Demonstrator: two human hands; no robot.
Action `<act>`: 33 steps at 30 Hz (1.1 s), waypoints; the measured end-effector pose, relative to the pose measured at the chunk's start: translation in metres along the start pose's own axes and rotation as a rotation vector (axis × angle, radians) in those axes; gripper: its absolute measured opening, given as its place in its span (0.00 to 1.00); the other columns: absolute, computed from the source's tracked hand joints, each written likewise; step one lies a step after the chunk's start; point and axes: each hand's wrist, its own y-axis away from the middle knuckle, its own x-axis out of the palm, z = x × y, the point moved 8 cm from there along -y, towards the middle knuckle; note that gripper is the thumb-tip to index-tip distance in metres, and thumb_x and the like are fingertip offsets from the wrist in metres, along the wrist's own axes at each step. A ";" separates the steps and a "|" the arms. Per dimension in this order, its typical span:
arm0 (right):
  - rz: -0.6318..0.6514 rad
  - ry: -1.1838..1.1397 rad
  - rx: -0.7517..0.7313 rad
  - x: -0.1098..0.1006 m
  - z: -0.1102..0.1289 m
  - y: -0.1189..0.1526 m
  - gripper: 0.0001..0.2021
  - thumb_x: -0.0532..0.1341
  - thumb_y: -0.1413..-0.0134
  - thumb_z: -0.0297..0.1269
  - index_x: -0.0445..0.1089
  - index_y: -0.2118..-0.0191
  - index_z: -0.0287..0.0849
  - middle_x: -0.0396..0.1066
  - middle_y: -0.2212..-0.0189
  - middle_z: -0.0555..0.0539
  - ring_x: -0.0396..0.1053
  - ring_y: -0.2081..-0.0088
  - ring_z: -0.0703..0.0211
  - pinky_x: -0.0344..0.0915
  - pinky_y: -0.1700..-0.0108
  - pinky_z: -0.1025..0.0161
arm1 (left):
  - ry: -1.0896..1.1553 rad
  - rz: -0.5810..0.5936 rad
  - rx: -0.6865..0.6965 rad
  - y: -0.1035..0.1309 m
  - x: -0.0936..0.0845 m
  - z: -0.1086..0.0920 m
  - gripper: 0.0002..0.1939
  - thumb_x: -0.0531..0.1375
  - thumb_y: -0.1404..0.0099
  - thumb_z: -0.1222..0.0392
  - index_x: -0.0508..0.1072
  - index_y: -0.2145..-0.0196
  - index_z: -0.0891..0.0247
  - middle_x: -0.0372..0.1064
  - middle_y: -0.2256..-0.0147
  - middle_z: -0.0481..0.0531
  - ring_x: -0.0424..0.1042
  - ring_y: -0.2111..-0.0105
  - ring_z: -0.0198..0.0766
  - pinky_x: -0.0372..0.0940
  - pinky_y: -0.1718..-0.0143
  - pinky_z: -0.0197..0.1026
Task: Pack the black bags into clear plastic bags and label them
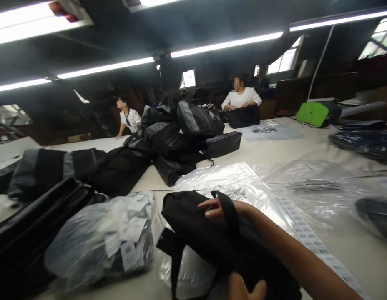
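Note:
A black fabric bag (193,225) lies at the lower middle of the head view, tilted, with a loop strap standing up from it. My right hand (217,207) reaches across from the right, passing under the loop, its fingers spread on the bag's top. Low at the bottom edge, my left hand (243,288) rests against the near side of the same bag; only its thumb and part of the fingers show, blurred. A dark tag (167,241) hangs at the bag's left side beside a dangling strap.
Black and grey bags (173,135) are heaped mid-table. Left of the bag sits a clear plastic sack (109,237) with white labels. Clear plastic sheets (231,177) spread beyond it. Two people, one in a white top (242,98), are across the table. A green item (312,113) stands at right.

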 end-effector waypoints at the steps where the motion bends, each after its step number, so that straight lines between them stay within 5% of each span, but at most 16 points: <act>1: 0.030 0.057 0.018 0.017 -0.004 0.000 0.25 0.69 0.53 0.47 0.74 0.48 0.46 0.75 0.52 0.47 0.72 0.50 0.50 0.67 0.48 0.60 | 0.018 0.061 0.010 0.005 0.007 0.001 0.36 0.67 0.48 0.43 0.69 0.43 0.56 0.68 0.46 0.62 0.64 0.42 0.54 0.59 0.41 0.48; 4: 0.073 0.202 0.084 0.050 -0.023 0.007 0.19 0.66 0.50 0.49 0.78 0.55 0.46 0.78 0.62 0.49 0.75 0.59 0.51 0.70 0.57 0.62 | 0.076 0.292 0.150 0.024 0.014 -0.015 0.26 0.65 0.45 0.45 0.74 0.49 0.54 0.74 0.54 0.57 0.71 0.51 0.54 0.65 0.50 0.50; 7: 0.053 0.242 0.142 0.058 -0.034 0.030 0.21 0.60 0.45 0.51 0.76 0.51 0.45 0.78 0.60 0.48 0.75 0.60 0.50 0.69 0.57 0.59 | 0.071 0.343 0.327 0.037 -0.009 -0.035 0.19 0.60 0.40 0.51 0.76 0.53 0.60 0.76 0.57 0.55 0.72 0.54 0.52 0.66 0.50 0.49; 10: -0.108 0.247 0.149 0.051 -0.030 0.060 0.30 0.69 0.57 0.48 0.72 0.45 0.46 0.75 0.51 0.44 0.72 0.51 0.43 0.66 0.48 0.54 | 0.116 0.204 0.282 0.035 -0.050 -0.022 0.15 0.60 0.41 0.54 0.78 0.60 0.64 0.76 0.61 0.55 0.73 0.56 0.51 0.66 0.53 0.47; 13: -0.225 0.263 0.138 0.054 -0.029 0.083 0.41 0.74 0.70 0.43 0.68 0.42 0.51 0.71 0.45 0.45 0.67 0.45 0.40 0.62 0.43 0.52 | 0.256 -0.060 0.090 0.024 -0.098 0.022 0.16 0.63 0.44 0.51 0.77 0.66 0.67 0.75 0.68 0.57 0.74 0.65 0.49 0.67 0.60 0.46; 15: -0.252 0.273 0.124 0.059 -0.034 0.085 0.35 0.72 0.68 0.41 0.73 0.46 0.51 0.74 0.49 0.46 0.69 0.48 0.41 0.63 0.45 0.53 | 0.376 -0.253 0.052 0.020 -0.126 0.045 0.21 0.67 0.48 0.48 0.75 0.63 0.67 0.75 0.64 0.59 0.73 0.63 0.49 0.68 0.60 0.46; 18: -0.287 0.138 0.206 0.058 -0.052 0.073 0.12 0.67 0.58 0.42 0.78 0.66 0.43 0.76 0.70 0.48 0.72 0.67 0.53 0.67 0.62 0.60 | 0.505 -0.448 0.070 0.012 -0.148 0.061 0.30 0.73 0.56 0.50 0.72 0.58 0.65 0.72 0.57 0.61 0.72 0.55 0.50 0.67 0.54 0.46; 21: -0.354 -0.137 0.296 0.045 -0.055 0.059 0.15 0.65 0.53 0.47 0.73 0.76 0.38 0.64 0.84 0.53 0.56 0.83 0.69 0.54 0.78 0.67 | 0.645 -0.432 0.052 -0.006 -0.140 0.056 0.32 0.72 0.56 0.54 0.69 0.54 0.63 0.72 0.56 0.60 0.73 0.58 0.48 0.69 0.58 0.47; 26: -0.400 -0.303 0.089 0.022 0.012 0.041 0.20 0.68 0.53 0.51 0.74 0.70 0.35 0.54 0.85 0.57 0.47 0.84 0.74 0.43 0.82 0.70 | 0.786 -0.472 0.023 -0.025 -0.138 0.028 0.25 0.68 0.55 0.63 0.69 0.57 0.65 0.72 0.65 0.55 0.72 0.69 0.41 0.68 0.71 0.40; 30: -0.617 -0.381 -0.151 -0.026 0.054 0.050 0.23 0.66 0.49 0.55 0.74 0.68 0.34 0.44 0.85 0.60 0.41 0.84 0.74 0.41 0.84 0.71 | 0.762 -0.524 0.030 0.003 -0.149 0.020 0.23 0.65 0.54 0.65 0.69 0.58 0.65 0.70 0.72 0.49 0.69 0.74 0.37 0.65 0.77 0.36; 33: -0.879 -0.329 -0.292 -0.076 0.055 0.071 0.24 0.64 0.48 0.57 0.73 0.69 0.35 0.47 0.86 0.59 0.43 0.84 0.73 0.41 0.85 0.70 | 0.707 -0.533 -0.002 0.042 -0.148 0.041 0.16 0.63 0.52 0.65 0.70 0.62 0.63 0.68 0.75 0.46 0.67 0.77 0.35 0.62 0.79 0.35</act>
